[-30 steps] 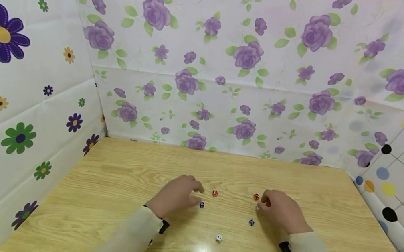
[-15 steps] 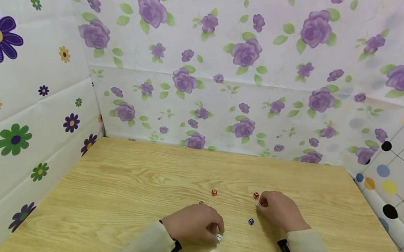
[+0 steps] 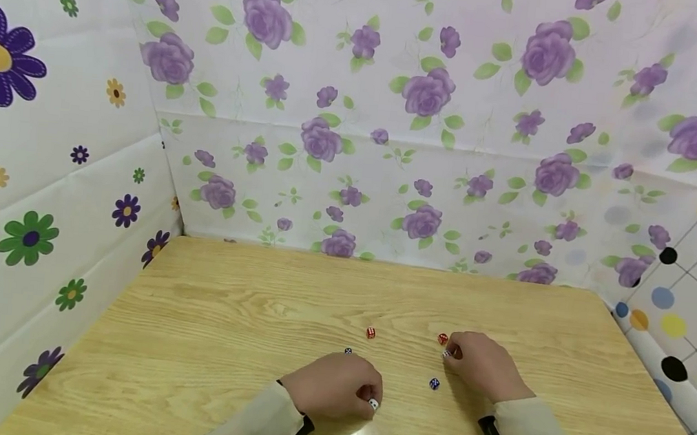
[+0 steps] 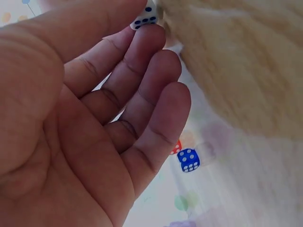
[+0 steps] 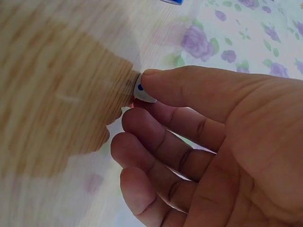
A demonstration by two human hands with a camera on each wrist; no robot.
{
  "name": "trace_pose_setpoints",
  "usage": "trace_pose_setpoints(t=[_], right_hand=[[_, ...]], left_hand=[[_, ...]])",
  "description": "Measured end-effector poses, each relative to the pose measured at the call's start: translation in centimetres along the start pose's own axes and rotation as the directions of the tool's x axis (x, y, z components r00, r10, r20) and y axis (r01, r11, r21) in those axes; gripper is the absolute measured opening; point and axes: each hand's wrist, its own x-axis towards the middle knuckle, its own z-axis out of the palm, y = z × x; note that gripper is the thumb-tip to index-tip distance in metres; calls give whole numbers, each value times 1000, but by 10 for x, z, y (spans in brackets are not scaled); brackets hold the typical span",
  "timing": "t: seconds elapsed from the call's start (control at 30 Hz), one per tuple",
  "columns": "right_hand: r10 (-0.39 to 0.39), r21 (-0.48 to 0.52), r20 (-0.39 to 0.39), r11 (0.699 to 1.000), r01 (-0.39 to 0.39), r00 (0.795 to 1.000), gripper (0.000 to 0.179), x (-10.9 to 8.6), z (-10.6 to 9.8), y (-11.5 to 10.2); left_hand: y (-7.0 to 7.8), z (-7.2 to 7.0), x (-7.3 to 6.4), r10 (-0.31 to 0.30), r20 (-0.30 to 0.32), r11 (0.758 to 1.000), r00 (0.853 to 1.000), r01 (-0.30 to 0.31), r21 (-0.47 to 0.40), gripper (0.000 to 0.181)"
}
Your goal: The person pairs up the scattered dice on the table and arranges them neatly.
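Observation:
Between thumb and fingertips, my left hand (image 3: 336,386) pinches a white die (image 3: 373,404) near the front middle of the table. The left wrist view shows black pips on that die (image 4: 145,20), partly covered by the thumb. Farther right, my right hand (image 3: 485,364) pinches a second white die (image 3: 446,354); in the right wrist view only part of it (image 5: 143,92) shows under the thumb. A red die (image 3: 442,338) lies just beyond the right fingertips. One blue die (image 3: 434,384) sits between the hands, and another blue die (image 3: 348,351) is partly hidden behind the left hand.
A second red die (image 3: 371,333) rests on the wooden table (image 3: 267,293), beyond the left hand. Flower-printed cloth (image 3: 356,135) stands along the table's back edge, with more printed cloth at both sides.
My left hand has moved from beside the blue die toward the front right and taken hold of the white die, which has shifted slightly. The right hand stays at its white die.

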Motion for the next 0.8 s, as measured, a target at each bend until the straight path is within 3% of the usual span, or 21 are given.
trace_pose_setpoints(t=[0.2,0.43,0.53,0.8], right_hand=[[-10,9,-17,1000,10,1000,6,0,-2,-1],[-24,11,-50,1000,25,998,10,0,-3,-4],[-25,23,-56,999,26,998,13,0,-3,-6],[-22,23,-66,999,24,998,14,0,-2,-10]], left_hand=[[-6,-4,0,-38,-43,999,998,37,-6,15],[-9,-11,1,-24,-157,996,987,37,77,6],[-10,-14,1,-45,-185,996,982,58,69,7],[-14,-18,1,-116,-185,991,976,127,46,8]])
